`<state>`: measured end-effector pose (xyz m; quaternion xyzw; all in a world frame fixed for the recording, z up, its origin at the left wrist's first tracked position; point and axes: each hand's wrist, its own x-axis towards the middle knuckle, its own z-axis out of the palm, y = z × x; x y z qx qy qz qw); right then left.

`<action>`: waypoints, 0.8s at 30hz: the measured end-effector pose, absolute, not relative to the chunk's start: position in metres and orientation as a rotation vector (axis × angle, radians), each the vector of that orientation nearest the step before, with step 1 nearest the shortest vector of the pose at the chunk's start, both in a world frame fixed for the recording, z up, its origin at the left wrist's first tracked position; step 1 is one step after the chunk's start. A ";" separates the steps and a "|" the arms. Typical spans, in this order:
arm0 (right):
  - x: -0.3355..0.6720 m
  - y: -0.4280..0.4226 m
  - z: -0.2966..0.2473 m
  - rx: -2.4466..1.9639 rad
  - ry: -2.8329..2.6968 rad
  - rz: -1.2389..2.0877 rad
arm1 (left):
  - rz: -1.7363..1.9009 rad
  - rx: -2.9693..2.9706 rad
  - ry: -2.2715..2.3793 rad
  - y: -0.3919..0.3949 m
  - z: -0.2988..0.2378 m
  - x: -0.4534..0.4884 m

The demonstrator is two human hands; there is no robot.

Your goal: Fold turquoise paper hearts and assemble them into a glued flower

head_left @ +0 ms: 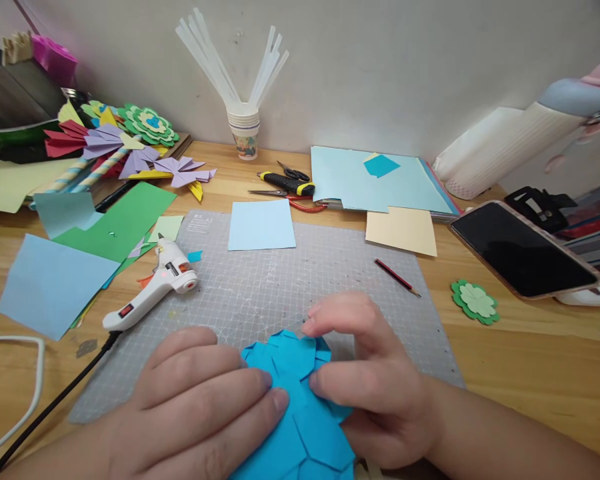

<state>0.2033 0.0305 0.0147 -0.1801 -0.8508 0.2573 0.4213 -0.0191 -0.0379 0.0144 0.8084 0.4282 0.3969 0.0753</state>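
Note:
A bright blue folded-paper piece (300, 413) with overlapping, angular petal-like flaps lies at the bottom centre, its lower end cut off by the frame. My left hand (200, 400) grips it from the left, the fingers together and the fingertips and thumb pressing on its surface. On the other side, my right hand (380, 373) holds the right edge; one finger bends over the top flaps and another presses on the paper. Part of the right hand's grip is hidden behind the piece. Underneath stretches a grey gridded cutting mat (250, 293).
A white glue gun (155, 287) with a black cord lies left. Behind are a light blue square (262, 225), a utility knife (286, 182), scissors (295, 173) and a cup of glue sticks (245, 140). A pencil (397, 277), paper flower (475, 302) and phone (525, 247) are right.

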 end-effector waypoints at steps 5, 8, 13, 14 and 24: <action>0.202 0.031 0.016 -0.460 -2.118 0.676 | 1.238 2.564 1.252 -0.036 0.015 -0.024; 0.201 0.031 0.017 -0.494 -2.038 0.761 | 1.148 2.488 1.183 -0.029 0.023 -0.027; 0.197 0.031 0.015 -0.560 -1.930 0.944 | 1.105 1.903 1.052 -0.006 0.029 -0.015; 0.196 0.031 0.014 -0.616 -1.884 1.030 | 1.074 1.745 1.083 -0.001 0.026 -0.011; 0.190 0.030 0.002 -1.010 -1.498 1.563 | 0.823 1.032 1.265 0.009 0.014 0.003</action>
